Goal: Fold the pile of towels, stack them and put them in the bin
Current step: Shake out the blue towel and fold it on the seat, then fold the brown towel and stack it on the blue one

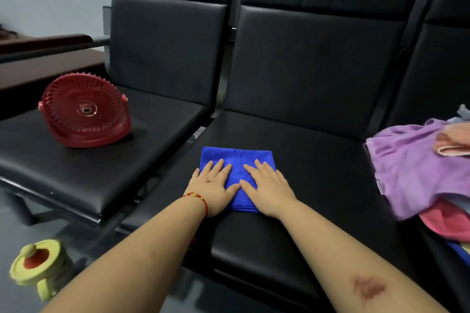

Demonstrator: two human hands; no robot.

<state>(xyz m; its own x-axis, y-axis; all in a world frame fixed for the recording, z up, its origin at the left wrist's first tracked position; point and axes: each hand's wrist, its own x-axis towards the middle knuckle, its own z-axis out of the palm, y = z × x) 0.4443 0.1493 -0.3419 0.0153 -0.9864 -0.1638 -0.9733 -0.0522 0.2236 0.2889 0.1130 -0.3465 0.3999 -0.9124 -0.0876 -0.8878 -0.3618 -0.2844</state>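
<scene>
A folded blue towel lies flat on the middle black seat. My left hand presses on its left half with straight, spread fingers. My right hand lies flat on its right half in the same way. A loose pile of towels sits on the seat to the right: a purple one on top, an orange one behind it and a pink one below. No bin is in view.
A red table fan lies tilted on the left black seat. A yellow cup with a red inside stands on the floor at the lower left. Black seat backs rise behind the seats.
</scene>
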